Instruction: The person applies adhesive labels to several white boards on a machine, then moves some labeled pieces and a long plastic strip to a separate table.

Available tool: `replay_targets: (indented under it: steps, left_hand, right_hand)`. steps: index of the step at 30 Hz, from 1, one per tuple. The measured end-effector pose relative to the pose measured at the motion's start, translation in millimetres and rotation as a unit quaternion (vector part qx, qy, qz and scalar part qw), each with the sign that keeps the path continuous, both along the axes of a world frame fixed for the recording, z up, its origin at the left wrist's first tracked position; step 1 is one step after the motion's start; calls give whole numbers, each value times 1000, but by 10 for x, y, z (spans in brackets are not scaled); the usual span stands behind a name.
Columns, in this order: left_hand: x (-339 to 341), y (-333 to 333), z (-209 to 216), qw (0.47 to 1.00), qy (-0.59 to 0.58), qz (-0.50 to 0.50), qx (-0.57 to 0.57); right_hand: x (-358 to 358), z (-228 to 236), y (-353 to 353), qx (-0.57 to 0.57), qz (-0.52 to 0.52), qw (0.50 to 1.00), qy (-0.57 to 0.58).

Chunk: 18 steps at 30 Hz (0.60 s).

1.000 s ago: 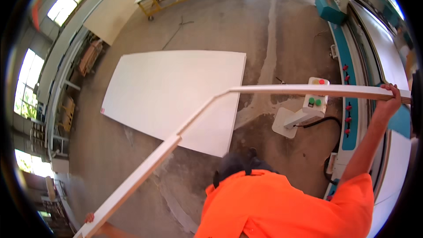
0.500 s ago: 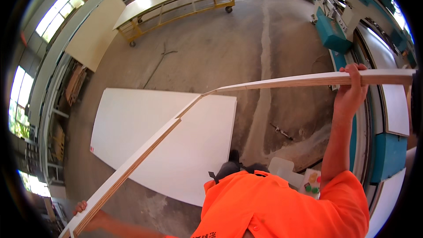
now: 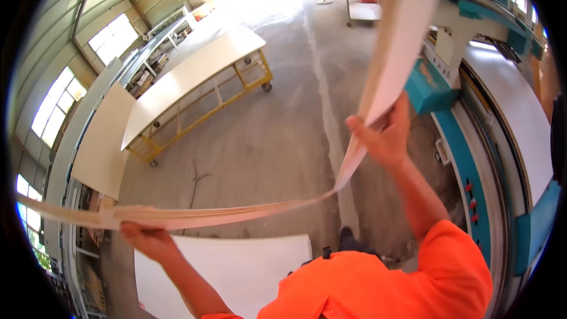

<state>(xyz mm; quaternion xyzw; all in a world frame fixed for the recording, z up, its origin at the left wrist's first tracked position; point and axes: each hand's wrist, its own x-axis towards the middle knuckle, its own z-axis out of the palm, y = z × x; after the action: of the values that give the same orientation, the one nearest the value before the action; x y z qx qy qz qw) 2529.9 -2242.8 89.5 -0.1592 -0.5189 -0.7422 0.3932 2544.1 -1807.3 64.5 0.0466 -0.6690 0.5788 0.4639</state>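
Across my front runs a long bundle of thin white-faced wood strips (image 3: pixel 212 216), with pale brown edges showing. It bends sharply near the middle, and I cannot tell whether one piece or two meet there. My left hand (image 3: pixel 149 241) grips the left stretch from below, above a white panel on the floor. On the other side, my right hand (image 3: pixel 387 136) clasps the right stretch (image 3: pixel 407 29), which rises steeply away from me past the top of the picture. The thumb lies on the near side, while most of the fingers are hidden behind the strips.
A large white panel (image 3: pixel 230 266) lies on the floor at my front left. Beyond it stands a yellow-framed wheeled table (image 3: pixel 201 82) with a pale top. A teal and grey machine (image 3: pixel 434 85) lines the right side. Leaning at the left is a pale board (image 3: pixel 103 142).
Both hands have brought the strips up and turned them: the left end has swung forward, the right end has risen and moved inward. My view has tilted up toward the far room.
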Motion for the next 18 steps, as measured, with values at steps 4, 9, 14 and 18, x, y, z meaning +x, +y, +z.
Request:
replay_targets:
  steps: [4, 9, 14, 18]
  left_hand:
    - [-1301, 1258, 78, 994, -75, 55, 65]
    - [-3072, 2384, -205, 982, -155, -53, 94]
    - [-4628, 3521, -457, 970, -164, -159, 83]
    - [-5736, 4472, -602, 942, -197, -261, 83]
  right_hand:
    - [-1105, 84, 308, 42, 11, 996, -84]
    - [-2298, 32, 841, 119, -10, 978, -169]
    - [-3654, -147, 1270, 190, -34, 958, -211]
    - [-4565, -187, 1667, 214, -69, 933, -281]
